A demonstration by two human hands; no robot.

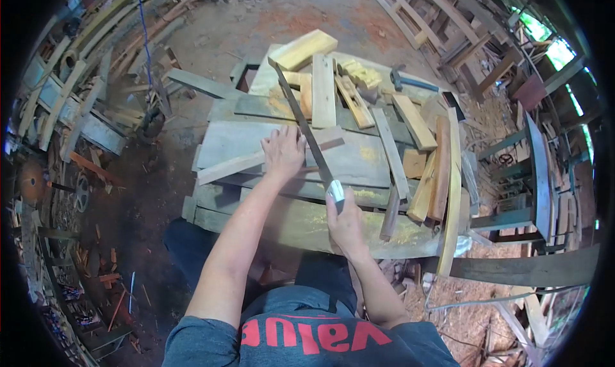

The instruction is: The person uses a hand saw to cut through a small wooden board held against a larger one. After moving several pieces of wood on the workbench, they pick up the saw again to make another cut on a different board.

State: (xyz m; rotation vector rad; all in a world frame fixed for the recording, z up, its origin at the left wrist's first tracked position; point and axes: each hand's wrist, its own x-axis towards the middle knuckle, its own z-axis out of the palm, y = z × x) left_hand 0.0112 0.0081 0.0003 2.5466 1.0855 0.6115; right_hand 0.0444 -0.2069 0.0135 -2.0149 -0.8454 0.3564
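Note:
A long narrow hand saw (298, 114) slants across the bench, its pale handle at the near end. My right hand (346, 225) is wrapped round that handle near the bench's front edge. Under the blade lies a thin wooden strip (234, 166), running from lower left to upper right. My left hand (284, 150) rests on this strip just left of the blade, its fingers closed over the wood. The palm side of the left hand and the saw's teeth are hidden.
Wooden pieces lie about the bench (237, 138), among them an upright-lying board (323, 93) and a long strip (451, 200) over the right edge. A hammer (396, 81) is at the back right. Timber stacks flank both sides; a metal-framed stand (537, 175) is at right.

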